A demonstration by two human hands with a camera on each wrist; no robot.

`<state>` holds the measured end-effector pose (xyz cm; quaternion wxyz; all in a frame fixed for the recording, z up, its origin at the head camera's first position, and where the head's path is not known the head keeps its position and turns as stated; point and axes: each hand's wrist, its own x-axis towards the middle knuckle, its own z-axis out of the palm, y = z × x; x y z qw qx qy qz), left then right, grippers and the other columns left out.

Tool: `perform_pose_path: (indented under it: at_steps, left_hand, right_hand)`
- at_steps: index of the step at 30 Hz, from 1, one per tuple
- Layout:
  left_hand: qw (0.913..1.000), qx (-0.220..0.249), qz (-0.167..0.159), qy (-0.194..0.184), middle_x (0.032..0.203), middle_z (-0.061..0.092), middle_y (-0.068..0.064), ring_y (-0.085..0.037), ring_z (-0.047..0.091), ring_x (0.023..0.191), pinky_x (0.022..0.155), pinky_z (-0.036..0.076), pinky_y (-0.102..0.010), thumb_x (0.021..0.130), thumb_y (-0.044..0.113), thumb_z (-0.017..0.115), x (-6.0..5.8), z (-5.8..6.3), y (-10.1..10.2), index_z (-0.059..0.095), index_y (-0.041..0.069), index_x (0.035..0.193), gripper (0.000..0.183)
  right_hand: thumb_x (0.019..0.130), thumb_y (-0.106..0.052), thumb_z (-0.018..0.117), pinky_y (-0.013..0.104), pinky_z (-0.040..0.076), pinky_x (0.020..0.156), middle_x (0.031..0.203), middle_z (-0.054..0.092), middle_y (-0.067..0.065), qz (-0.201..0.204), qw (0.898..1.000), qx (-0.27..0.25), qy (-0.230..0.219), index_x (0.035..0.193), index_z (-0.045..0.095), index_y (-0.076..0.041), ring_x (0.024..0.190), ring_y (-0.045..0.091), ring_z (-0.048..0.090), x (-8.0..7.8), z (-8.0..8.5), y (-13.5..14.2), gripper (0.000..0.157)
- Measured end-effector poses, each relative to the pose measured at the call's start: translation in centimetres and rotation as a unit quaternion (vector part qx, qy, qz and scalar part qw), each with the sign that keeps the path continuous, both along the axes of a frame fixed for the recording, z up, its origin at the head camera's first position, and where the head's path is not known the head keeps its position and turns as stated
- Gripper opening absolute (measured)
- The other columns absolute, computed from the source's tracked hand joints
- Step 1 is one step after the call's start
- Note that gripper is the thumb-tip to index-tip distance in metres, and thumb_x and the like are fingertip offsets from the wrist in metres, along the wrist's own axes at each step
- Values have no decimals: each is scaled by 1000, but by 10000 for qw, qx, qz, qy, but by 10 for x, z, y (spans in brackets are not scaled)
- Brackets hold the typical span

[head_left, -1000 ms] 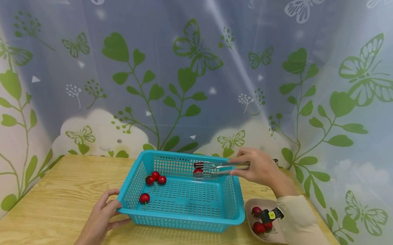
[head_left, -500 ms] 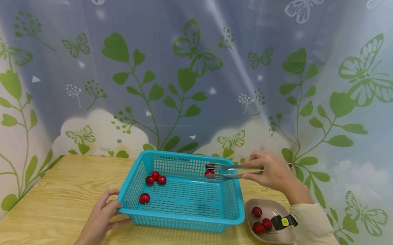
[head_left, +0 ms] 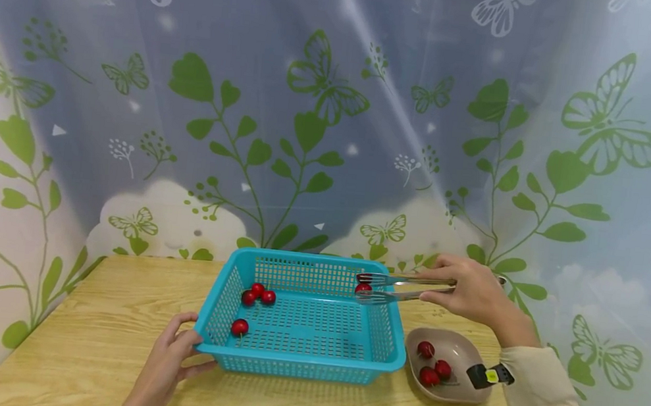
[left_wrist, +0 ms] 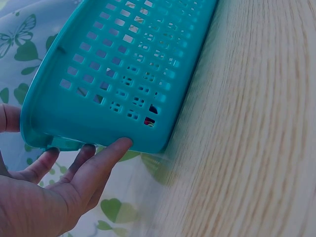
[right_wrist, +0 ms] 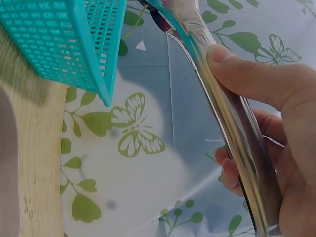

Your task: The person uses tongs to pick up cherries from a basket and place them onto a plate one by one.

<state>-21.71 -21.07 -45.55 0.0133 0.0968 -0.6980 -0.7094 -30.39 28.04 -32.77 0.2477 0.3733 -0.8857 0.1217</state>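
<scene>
A turquoise plastic basket (head_left: 309, 360) sits on the table. My left hand (head_left: 165, 355) holds its near left corner; in the left wrist view, fingers (left_wrist: 106, 163) lie along the basket's end wall (left_wrist: 98, 54). My right hand (head_left: 473, 294) grips metal tongs (head_left: 412, 286) by the arms, thumb on one side and fingers curled round the other. Between the slotted tips is a red cherry (head_left: 363, 288), over the basket's right end. In the right wrist view the tongs (right_wrist: 232, 118) run up past the basket's corner. Inside the basket, three cherries (head_left: 248, 298) cluster left, with another cherry (head_left: 239, 327) nearer the front.
Right of the basket stands a pinkish-beige bowl (head_left: 469, 393) with three cherries (head_left: 429, 377) in it. The wooden table (head_left: 91, 337) meets a curtain (head_left: 333, 131) printed with butterflies and leaves behind. A black watch-like device (head_left: 486, 376) shows at the right sleeve.
My right hand has moved right with the tongs, carrying the cherry from mid-basket toward its right end. More of the bowl is now uncovered. My left hand stays at the corner.
</scene>
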Motion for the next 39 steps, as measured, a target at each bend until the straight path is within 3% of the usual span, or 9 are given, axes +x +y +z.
perform_pose_path:
  at_steps: [8,15,21,26,39]
  left_hand:
    - [10000,31,-15,52,145,52,-30,-24,73,102,88,66,-53,100,15,47,1,1,1,38,10,144,46]
    - [10000,16,2,25,143,53,-29,-22,73,100,88,66,-53,100,15,47,0,-1,1,38,10,145,45]
    - [9999,-13,-56,98,144,53,-31,-23,73,102,87,66,-54,101,15,47,-1,-3,-1,36,8,146,47]
    - [10000,-8,-25,65,143,53,-30,-22,73,101,87,66,-54,101,15,47,-1,-3,-1,37,9,146,46]
    - [9998,11,-99,154,145,46,-32,-24,71,104,89,65,-55,101,14,47,-1,-3,-2,34,7,149,50]
  right_hand:
    - [76,-20,90,16,33,52,90,68,-5,52,9999,-60,147,109,82,-17,66,-5,40,3,-2,13,34]
    - [75,-18,90,17,35,52,91,69,-6,-68,9999,-49,100,106,82,-16,65,-2,46,9,-8,29,32]
    - [72,-17,91,17,35,51,92,69,-5,-232,9995,-47,192,103,82,-17,64,-6,42,15,-15,43,33]
    - [74,-17,90,18,39,52,95,71,-6,-345,9994,-45,66,105,82,-17,66,-2,50,19,-19,55,32]
    - [74,-16,90,16,33,49,88,64,-11,-642,9976,-201,-182,106,82,-16,62,-9,36,30,-29,84,32]
